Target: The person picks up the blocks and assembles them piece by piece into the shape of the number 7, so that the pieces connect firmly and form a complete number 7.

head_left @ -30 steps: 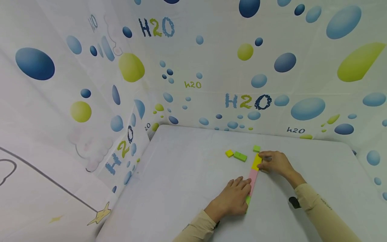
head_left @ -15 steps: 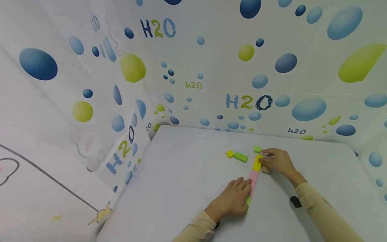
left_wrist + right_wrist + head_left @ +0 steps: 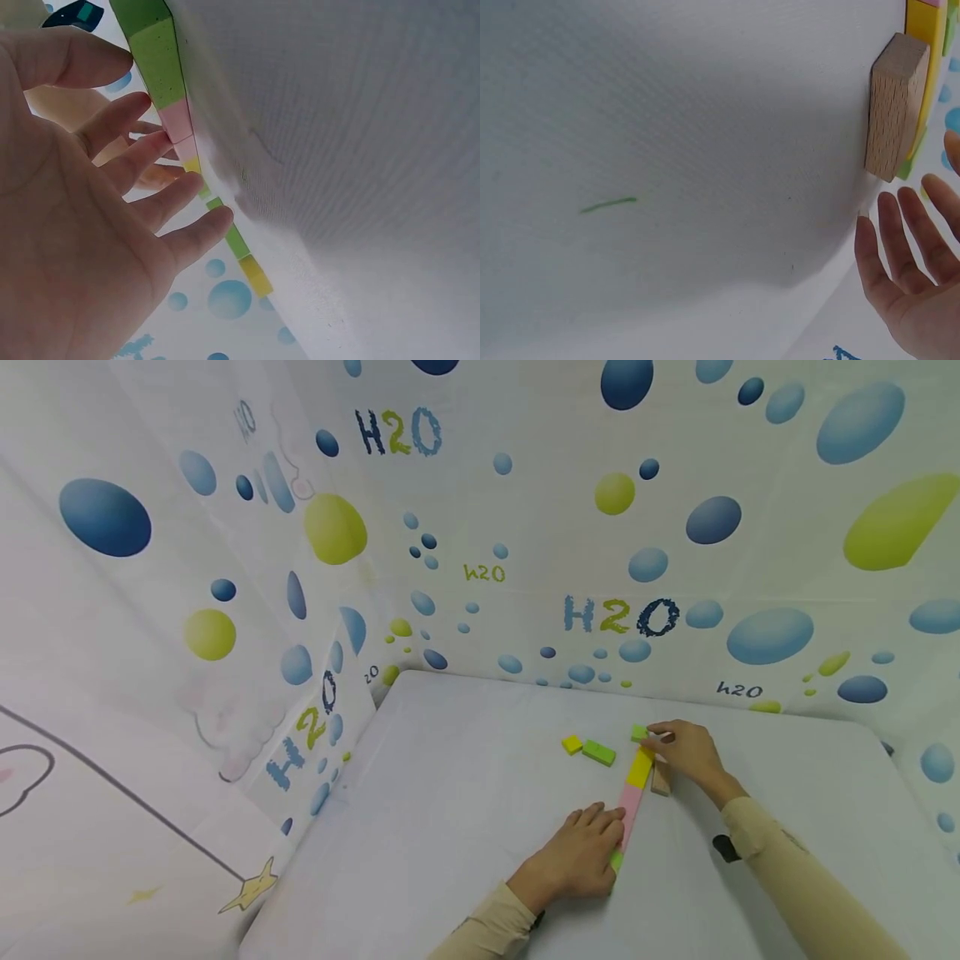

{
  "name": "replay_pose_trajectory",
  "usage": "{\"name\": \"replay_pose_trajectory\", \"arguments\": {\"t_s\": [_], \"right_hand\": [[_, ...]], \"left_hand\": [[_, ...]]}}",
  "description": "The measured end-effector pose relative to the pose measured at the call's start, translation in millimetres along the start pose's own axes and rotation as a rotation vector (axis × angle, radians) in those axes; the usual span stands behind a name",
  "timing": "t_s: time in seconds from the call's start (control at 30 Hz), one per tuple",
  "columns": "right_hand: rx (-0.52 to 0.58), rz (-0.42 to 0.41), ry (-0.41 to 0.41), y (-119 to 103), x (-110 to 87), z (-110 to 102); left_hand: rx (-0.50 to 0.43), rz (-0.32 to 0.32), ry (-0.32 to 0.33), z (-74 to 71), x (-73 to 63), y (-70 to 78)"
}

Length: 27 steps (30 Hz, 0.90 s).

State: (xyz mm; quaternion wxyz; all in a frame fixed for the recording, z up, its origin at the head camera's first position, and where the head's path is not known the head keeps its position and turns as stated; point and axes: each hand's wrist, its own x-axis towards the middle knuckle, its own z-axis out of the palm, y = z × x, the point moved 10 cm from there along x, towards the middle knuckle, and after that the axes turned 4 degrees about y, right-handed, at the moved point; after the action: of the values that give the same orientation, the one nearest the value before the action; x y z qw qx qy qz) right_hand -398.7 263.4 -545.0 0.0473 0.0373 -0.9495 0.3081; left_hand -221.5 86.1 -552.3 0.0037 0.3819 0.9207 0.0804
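Observation:
A straight row of toy blocks runs away from me: a green block [image 3: 160,60] at the near end, pink blocks [image 3: 628,806], then a yellow block [image 3: 640,768]. My left hand [image 3: 573,856] lies along the row's left side, its extended fingers against the blocks. At the far end my right hand [image 3: 693,756] has its thumb and index finger right at a small green block [image 3: 639,732] just beyond the yellow one. Its other fingers are extended in the right wrist view. A bare wooden block [image 3: 895,105] stands against the yellow block's right side.
Left of the row's far end, a small yellow block [image 3: 572,744] and a longer green block [image 3: 599,752] lie on the white table [image 3: 450,793]. Printed sheeting [image 3: 525,502] hangs behind and left of the table. A short green mark [image 3: 607,205] shows on its surface.
My right hand has moved from the yellow block and wooden block to the far green block, uncovering the wooden block. My left hand stays on the row.

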Motion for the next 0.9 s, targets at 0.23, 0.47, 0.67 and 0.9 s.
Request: {"name": "replay_pose_trajectory", "arguments": {"t_s": [0.23, 0.47, 0.67, 0.9], "right_hand": [[-0.013, 0.062, -0.024, -1.5, 6.6, 6.6], [-0.019, 0.06, -0.01, -2.6, 10.9, 12.7], [-0.012, 0.03, 0.008, -4.3, 11.4, 13.9], [-0.042, -0.039, 0.056, -8.7, 14.1, 10.7]], "left_hand": [[-0.016, -0.008, -0.01, 0.5, 1.4, -0.7], [-0.019, -0.016, -0.014, 4.4, -0.4, -3.1], [-0.022, -0.005, -0.017, 8.8, -1.2, -3.8], [-0.014, -0.003, -0.001, 5.7, -0.7, -3.1]]}}
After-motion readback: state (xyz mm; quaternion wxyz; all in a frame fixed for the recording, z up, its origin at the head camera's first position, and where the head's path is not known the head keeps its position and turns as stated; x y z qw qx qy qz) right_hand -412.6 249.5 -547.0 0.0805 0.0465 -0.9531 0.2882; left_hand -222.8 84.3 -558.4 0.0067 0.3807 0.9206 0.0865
